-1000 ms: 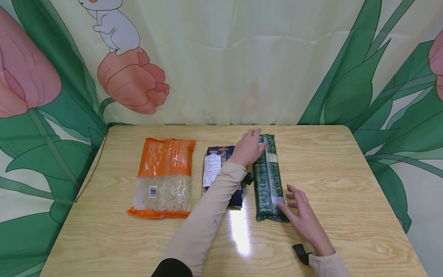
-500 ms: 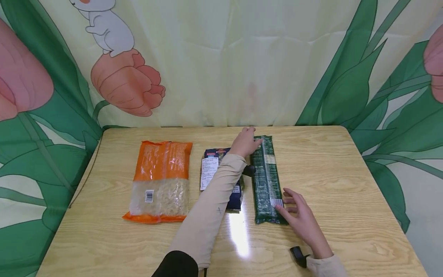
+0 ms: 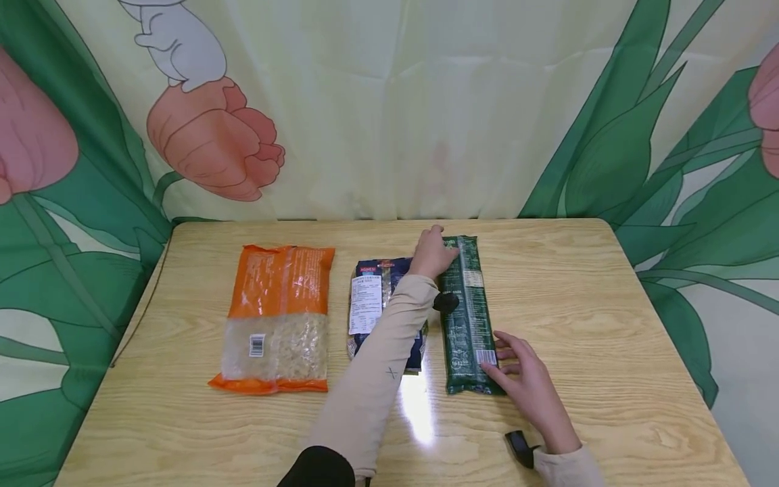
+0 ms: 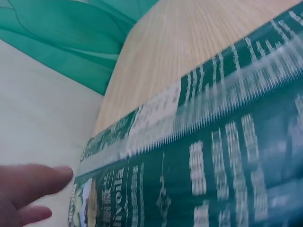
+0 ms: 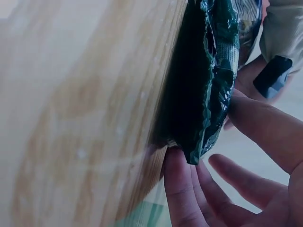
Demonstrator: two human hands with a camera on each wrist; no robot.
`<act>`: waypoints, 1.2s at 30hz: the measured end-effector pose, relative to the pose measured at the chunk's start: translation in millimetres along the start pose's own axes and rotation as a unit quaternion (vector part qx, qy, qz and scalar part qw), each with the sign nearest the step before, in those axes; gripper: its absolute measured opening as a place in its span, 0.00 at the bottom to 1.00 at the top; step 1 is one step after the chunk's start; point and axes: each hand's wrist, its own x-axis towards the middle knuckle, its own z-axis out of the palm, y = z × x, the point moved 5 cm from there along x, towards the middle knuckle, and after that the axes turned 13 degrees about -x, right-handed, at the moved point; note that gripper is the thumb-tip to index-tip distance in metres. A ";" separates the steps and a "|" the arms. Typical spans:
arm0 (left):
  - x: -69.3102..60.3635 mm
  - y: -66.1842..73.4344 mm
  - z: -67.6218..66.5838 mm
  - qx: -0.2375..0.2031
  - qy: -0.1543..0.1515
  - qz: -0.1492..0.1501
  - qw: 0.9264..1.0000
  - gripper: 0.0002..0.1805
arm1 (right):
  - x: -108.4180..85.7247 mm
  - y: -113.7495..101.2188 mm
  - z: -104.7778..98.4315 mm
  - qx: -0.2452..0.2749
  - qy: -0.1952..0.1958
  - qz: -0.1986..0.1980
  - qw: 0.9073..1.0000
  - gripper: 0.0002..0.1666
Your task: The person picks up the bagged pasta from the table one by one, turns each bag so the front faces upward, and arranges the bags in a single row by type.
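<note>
A long green spaghetti packet (image 3: 465, 314) lies lengthwise on the wooden table, right of the middle. My left hand (image 3: 431, 253) is at its upper left corner, thumb over the packet's edge. In the left wrist view, two of its fingers (image 4: 35, 184) show beside the packet's printed end. My right hand (image 3: 528, 379) holds the lower right edge; in the right wrist view the thumb rests on the packet's face and fingertips touch its side near the table. A dark blue AGNESI packet (image 3: 365, 304) with a white label lies partly hidden under my left forearm.
An orange and clear bag (image 3: 280, 318) of pale contents lies flat at the left of the table (image 3: 608, 379). A patterned curtain (image 3: 462, 108) hangs behind the far edge. A thin cord (image 3: 143, 311) runs along the table's left side.
The view has turned slightly, so everything sits a little further left. My left hand has drawn in a little from the packet's top, and my right hand stays at its lower edge.
</note>
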 end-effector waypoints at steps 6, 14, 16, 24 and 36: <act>0.4 -4.5 3.0 -0.009 -0.007 -0.009 1.000 0.36 | 1.6 -0.5 -0.3 -0.010 -0.009 0.010 1.000 0.34; 1.6 -11.9 4.9 -0.031 -0.012 -0.021 0.999 0.35 | 1.4 -1.2 0.5 -0.008 -0.011 0.019 1.000 0.35; 2.4 -11.9 3.9 -0.048 -0.007 -0.014 0.999 0.34 | 1.6 -1.6 0.2 -0.004 -0.010 0.017 1.000 0.35; 2.6 -10.0 -1.3 -0.117 0.007 0.008 0.993 0.29 | 2.2 -1.0 -2.5 0.024 -0.007 0.012 1.000 0.34; -5.6 -7.7 -8.6 -0.255 0.019 0.014 0.967 0.29 | -0.9 4.5 -4.6 0.073 -0.002 0.009 0.997 0.32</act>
